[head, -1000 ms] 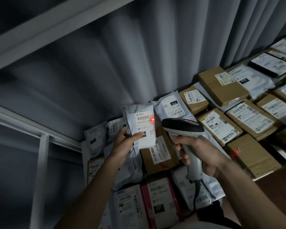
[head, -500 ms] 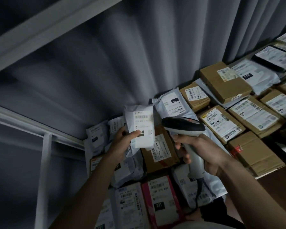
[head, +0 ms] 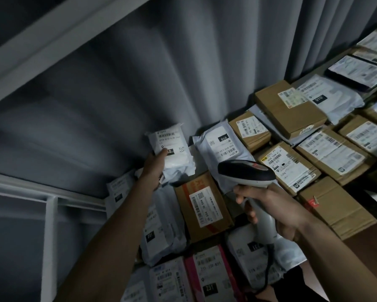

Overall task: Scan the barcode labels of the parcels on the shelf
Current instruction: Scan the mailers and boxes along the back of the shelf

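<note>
Left hand (head: pixel 153 168) pinches a crinkly white plastic mailer pouch (head: pixel 172 149); right hand (head: pixel 276 212) grips the smooth grey-and-black handheld scanner (head: pixel 246 173), cable partly hidden.

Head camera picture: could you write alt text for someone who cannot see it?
A person's left hand holds up a small white parcel, label facing the camera, while the right hand grips a handheld barcode scanner beside it. Below lie cardboard boxes and white mailer bags with barcode labels, packed on a shelf before a grey curtain.
</note>
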